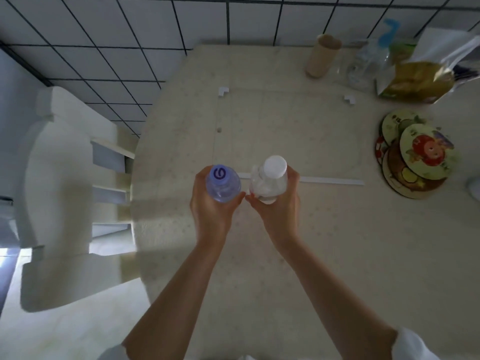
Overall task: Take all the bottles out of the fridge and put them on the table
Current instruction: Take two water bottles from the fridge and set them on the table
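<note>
Hands round two bottles, left cap marked "6", right cap blank.

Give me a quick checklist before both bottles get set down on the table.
1. Left hand grips the purple-capped bottle: ok.
2. Right hand grips the white-capped bottle: ok.
3. Both bottles upright, caps on: ok.
4. Bare table surface beyond the bottles inside the taped square: ok.
5. Clear of the coasters to the right: ok.
6. Bottle bases already touching the table: cannot tell.
</note>
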Tool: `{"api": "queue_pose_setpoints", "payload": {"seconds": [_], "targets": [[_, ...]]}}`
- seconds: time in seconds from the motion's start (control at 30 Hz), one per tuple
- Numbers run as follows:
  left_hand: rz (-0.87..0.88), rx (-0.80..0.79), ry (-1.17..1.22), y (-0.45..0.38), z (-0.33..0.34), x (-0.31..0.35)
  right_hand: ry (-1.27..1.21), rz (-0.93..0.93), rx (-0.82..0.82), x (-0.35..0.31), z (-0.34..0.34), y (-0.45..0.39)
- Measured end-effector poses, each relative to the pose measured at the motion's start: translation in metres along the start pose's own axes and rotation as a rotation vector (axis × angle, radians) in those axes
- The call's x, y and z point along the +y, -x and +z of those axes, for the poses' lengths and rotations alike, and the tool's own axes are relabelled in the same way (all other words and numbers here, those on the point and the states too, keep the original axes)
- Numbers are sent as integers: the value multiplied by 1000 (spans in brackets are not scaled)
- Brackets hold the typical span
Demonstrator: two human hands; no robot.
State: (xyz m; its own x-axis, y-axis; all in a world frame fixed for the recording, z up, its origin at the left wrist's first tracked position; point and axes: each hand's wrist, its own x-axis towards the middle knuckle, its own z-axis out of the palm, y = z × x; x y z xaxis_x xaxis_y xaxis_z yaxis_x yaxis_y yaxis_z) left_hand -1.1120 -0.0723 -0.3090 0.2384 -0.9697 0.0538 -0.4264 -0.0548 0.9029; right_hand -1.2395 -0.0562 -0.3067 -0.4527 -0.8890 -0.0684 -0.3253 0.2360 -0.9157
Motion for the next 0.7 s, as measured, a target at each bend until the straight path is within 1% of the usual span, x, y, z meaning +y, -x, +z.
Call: {"api": "queue_pose_setpoints", "payload": {"seconds": [0.17,0.3,0.47,0.63,0.7], "targets": [[36,-8,5,0,-1,0,19,-10,-25,3,-3,-1],[51,-66,-15,0,-4,-2,31,-11,-45,0,-6,1],[3,-170,-47,-3,-14,-3,54,12,-55,-2,-9,4],[-36,-207,-36,12,-26,6,101,74,-86,1,-11,17],[-77,-208,-19,20,-30,2,121,105,-108,4,-14,22]]}}
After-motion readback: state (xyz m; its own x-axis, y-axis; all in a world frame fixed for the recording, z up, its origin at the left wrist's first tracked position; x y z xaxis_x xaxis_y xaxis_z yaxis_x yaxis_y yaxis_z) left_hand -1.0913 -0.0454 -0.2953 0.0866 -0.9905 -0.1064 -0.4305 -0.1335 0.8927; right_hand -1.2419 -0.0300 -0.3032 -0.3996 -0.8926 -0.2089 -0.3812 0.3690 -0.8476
